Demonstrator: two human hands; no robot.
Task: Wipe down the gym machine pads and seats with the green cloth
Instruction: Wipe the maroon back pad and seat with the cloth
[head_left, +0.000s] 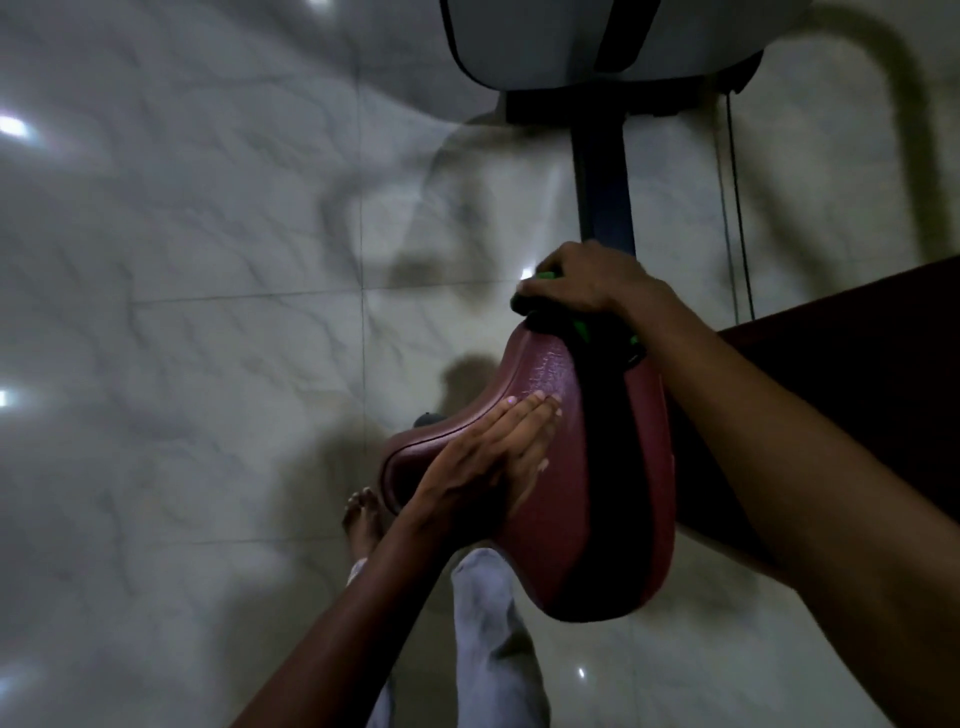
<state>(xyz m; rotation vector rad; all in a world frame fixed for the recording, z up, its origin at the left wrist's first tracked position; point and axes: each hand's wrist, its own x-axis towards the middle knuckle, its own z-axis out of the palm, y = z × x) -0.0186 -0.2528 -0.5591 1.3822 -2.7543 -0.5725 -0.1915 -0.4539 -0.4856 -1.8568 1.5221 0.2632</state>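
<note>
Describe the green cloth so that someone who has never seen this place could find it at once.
Start at the dark red saddle-shaped seat over the pale marble floor. At its narrow far end, by the dark blue post, the right hand grips the green cloth. It is the only bright green thing, showing just as slivers under the fingers.

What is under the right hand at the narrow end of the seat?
The green cloth, bunched on the tip of the maroon seat. The right hand grips it; only small green patches show, and the seat beneath is hidden.
</note>
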